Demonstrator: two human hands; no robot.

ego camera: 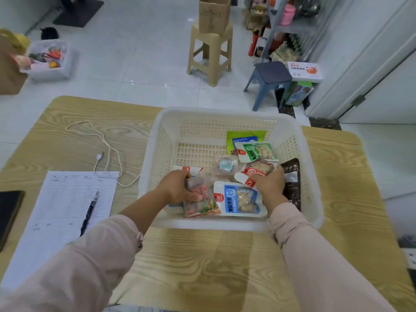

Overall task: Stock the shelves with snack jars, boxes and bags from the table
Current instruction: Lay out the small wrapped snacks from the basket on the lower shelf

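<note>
A: Reaching into the white plastic basket with both hands. It sits on the wood-grain table.

B: Left hand?

A: Left hand is closed around a brownish snack pouch at the basket's near side, thumb lying across its front.

B: Right?

A: Right hand presses down on a red-label peanut pack; fingers curled over its edge, can't tell if it's a real grip. Blue peanut pack lies flat between the hands. Green-label peanut pack and a green pistachio bag sit toward the far right corner. Dark pouch leans on the right wall.

B: Off-basket?

A: Printed sheet with a pen left of it, white cable beyond. Shelving rack across the floor, far right.
</note>
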